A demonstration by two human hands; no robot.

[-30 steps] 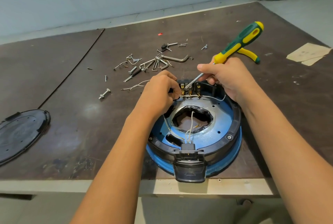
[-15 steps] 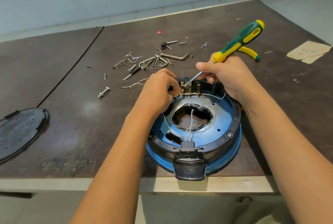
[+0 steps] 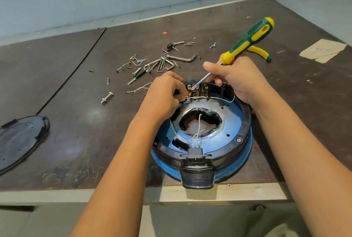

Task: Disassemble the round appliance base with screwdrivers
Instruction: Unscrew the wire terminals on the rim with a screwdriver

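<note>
Little has moved in the last second: my right hand (image 3: pixel 236 78) still clamps the screwdriver (image 3: pixel 249 39) low down, fingers and thumb closed round the metal shaft just below the yellow and green handle, and the tip still rests on the terminal block (image 3: pixel 198 90) at the far rim of the round base (image 3: pixel 228 122). My left hand (image 3: pixel 163 95) has stayed at the left end of that block, fingers curled together and pinching the white wire (image 3: pixel 219 99) that runs along the near side of the brass terminals; how far the fingertips close on it I cannot tell, since the knuckles cover them. So the base lies directly under both hands, its far edge beneath my fingers and its black latch (image 3: pixel 197 172) hanging over the near edge of the table (image 3: pixel 76 103). Its blue inner plate is exposed, with a ragged opening in the middle and thin wires rising from it. Beyond my left hand a scatter of hex keys (image 3: pixel 182 58), screws and a bolt (image 3: pixel 107 97) lies on the table. A second screwdriver (image 3: pixel 260 51) lies flat behind the one I hold. Far to the left sits a black cover (image 3: pixel 21 139), and a scrap of paper (image 3: pixel 323 50) lies far right.
</note>
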